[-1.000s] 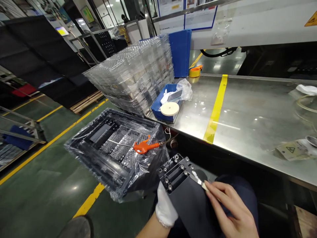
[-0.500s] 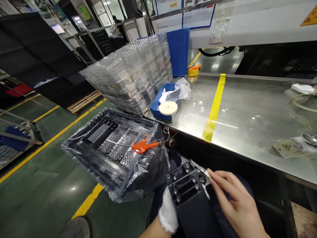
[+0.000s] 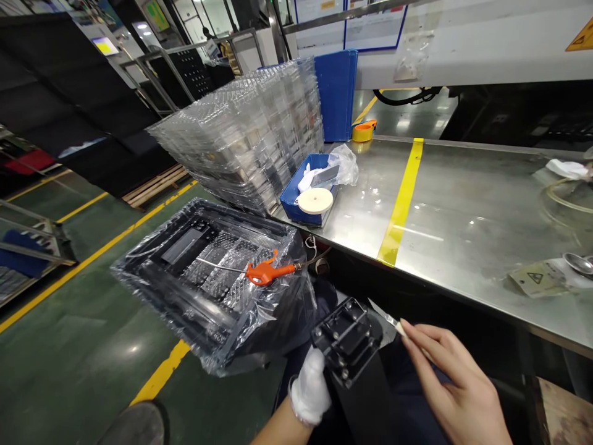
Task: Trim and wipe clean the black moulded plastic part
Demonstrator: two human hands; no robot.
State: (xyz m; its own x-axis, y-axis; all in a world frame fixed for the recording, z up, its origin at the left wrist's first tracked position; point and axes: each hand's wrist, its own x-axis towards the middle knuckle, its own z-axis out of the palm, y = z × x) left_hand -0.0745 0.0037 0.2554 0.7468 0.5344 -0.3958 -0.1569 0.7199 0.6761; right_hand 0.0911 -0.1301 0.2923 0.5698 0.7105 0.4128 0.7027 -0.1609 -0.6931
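Note:
My left hand (image 3: 311, 386), in a white glove, grips the left side of a black rectangular part (image 3: 349, 343) with slots and several small posts at its upper end. The part is tilted over my lap, and its lower end runs out of the picture. Bare and pinched closed, my right hand (image 3: 451, 371) holds a small knife (image 3: 388, 317) by its pale handle. The blade points up and to the left, just right of the part's upper end, apart from it as far as I can see. My left fingers are partly hidden behind the part.
A plastic-lined black crate (image 3: 199, 290) stands at left with an orange air gun (image 3: 264, 272) on it. On the metal table (image 3: 458, 204) are a blue bin (image 3: 290, 201), a cream disc (image 3: 315, 201), orange tape (image 3: 362, 131) and stacked clear trays (image 3: 245, 123).
The black part has tilted in my left hand, so its slotted end faces me differently. My right hand has moved slightly right, drawing the knife away from the part.

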